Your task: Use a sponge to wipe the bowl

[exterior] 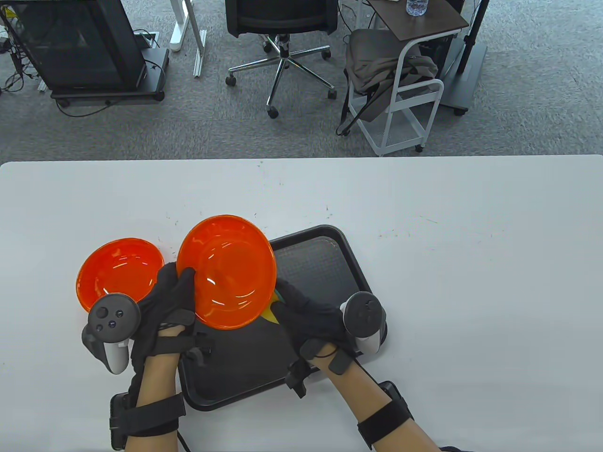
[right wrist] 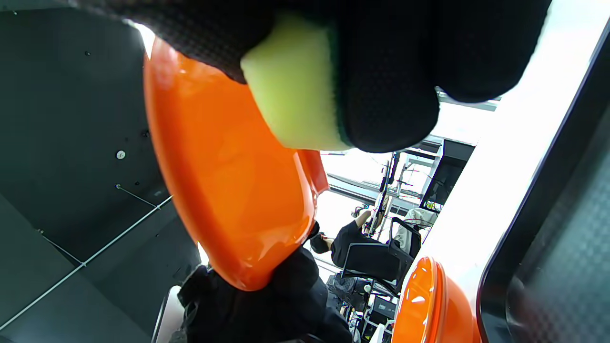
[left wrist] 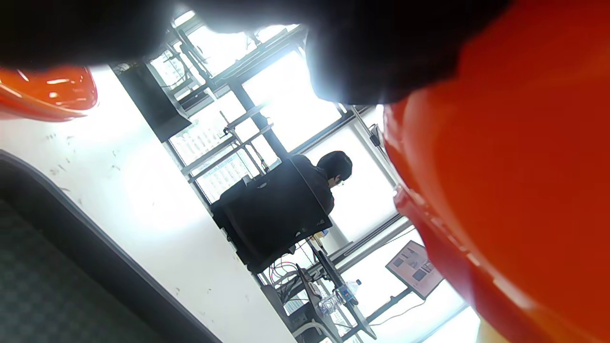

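My left hand (exterior: 174,294) grips the left rim of an orange bowl (exterior: 226,270) and holds it lifted and tilted above the black tray (exterior: 325,263). The bowl fills the right side of the left wrist view (left wrist: 514,166) and shows in the right wrist view (right wrist: 224,186). My right hand (exterior: 294,306) holds a yellow sponge with a green back (right wrist: 295,90) against the bowl's outer side near its rim; only a yellow corner of the sponge (exterior: 271,314) shows in the table view.
A second orange bowl (exterior: 118,273) sits on the white table (exterior: 471,282) left of the tray, close to my left wrist. It also shows in the right wrist view (right wrist: 429,305) and the left wrist view (left wrist: 52,95). The table's far edge lies beyond.
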`<control>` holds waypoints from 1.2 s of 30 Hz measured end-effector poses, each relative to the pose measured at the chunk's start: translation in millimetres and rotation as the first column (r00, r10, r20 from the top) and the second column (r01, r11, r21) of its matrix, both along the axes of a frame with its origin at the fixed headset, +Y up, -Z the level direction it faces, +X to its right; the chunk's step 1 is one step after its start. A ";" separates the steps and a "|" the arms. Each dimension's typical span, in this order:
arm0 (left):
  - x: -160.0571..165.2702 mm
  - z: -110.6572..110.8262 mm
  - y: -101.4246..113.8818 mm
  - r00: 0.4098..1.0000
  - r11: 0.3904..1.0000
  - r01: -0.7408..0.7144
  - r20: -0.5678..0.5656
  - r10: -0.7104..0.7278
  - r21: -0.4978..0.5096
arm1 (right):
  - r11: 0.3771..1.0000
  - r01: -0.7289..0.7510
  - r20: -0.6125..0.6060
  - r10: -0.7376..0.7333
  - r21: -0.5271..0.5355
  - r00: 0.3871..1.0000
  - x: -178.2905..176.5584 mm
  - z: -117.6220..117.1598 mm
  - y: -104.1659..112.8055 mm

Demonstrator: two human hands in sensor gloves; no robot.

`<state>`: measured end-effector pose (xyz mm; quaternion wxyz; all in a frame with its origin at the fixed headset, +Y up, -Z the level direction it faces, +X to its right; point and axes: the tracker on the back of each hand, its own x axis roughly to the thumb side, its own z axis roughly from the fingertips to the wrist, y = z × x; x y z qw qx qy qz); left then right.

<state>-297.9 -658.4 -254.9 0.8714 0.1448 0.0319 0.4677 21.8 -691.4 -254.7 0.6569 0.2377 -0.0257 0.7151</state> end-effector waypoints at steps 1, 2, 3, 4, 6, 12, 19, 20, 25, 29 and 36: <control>-2.6 0.4 0.6 1.000 1.000 0.013 -0.014 -0.013 0.003 | 1.000 0.002 0.000 -0.002 -0.001 1.000 0.1 0.0 0.2; -4.1 0.5 0.9 1.000 1.000 0.020 -0.022 -0.020 0.003 | 1.000 0.004 -0.001 -0.004 -0.001 1.000 0.2 -0.1 0.2; -6.8 0.6 1.2 0.999 0.999 0.032 -0.035 -0.032 0.003 | 1.000 0.005 -0.001 -0.005 0.000 1.000 0.2 -0.1 0.4; -9.3 0.6 1.0 0.998 0.999 0.036 -0.042 -0.036 0.001 | 1.000 0.004 -0.001 -0.004 0.001 1.000 0.5 -0.3 0.4; -13.0 0.1 0.4 0.998 0.999 0.040 -0.045 -0.040 -0.008 | 1.000 0.004 -0.001 -0.004 0.003 1.000 0.9 -0.5 0.5; -24.2 -3.1 -1.8 0.996 0.997 0.074 -0.052 -0.074 -0.017 | 1.000 -0.015 0.007 0.015 0.002 1.000 3.6 -2.1 0.2; -41.9 -3.1 -4.8 0.994 0.999 0.038 -0.099 -0.041 -0.037 | 0.998 -0.055 0.049 0.053 0.026 0.997 12.4 -5.9 2.5; -46.1 -3.1 -7.1 0.993 0.999 0.021 -0.115 -0.026 -0.044 | 0.998 -0.051 0.053 0.050 0.026 0.997 13.5 -6.4 2.9; -65.7 -1.6 -18.1 0.978 0.995 -0.078 -0.197 0.063 -0.069 | 0.999 -0.037 0.057 0.036 0.023 0.998 16.1 -7.1 3.8; -77.6 1.2 -23.6 0.959 0.989 -0.128 -0.263 0.104 -0.076 | 0.998 -0.048 0.062 0.046 0.033 0.997 17.6 -7.9 4.3; -101.2 9.9 -34.7 0.897 0.971 -0.231 -0.398 0.190 -0.058 | 0.999 -0.032 0.070 0.030 0.023 0.997 21.9 -10.0 3.7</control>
